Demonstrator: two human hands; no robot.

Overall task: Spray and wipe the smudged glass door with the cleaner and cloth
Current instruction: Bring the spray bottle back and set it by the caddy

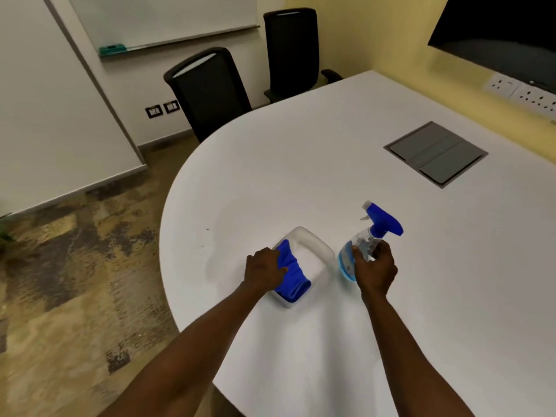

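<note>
A clear spray bottle (365, 239) with a blue trigger head and pale blue liquid stands tilted on the white table (301, 164). My right hand (374, 270) is wrapped around its neck and body. To its left sits a translucent white tray (316, 246), and a folded blue cloth (291, 275) lies in the tray's near left part. My left hand (264, 269) lies on the cloth with the fingers curled over its left edge. No glass door is in view.
The rounded table edge runs just left of the tray, with patterned floor beyond. A grey cable hatch (436, 153) is set in the table at the far right. Two black office chairs (210, 88) stand behind the table, below a whiteboard (162, 19).
</note>
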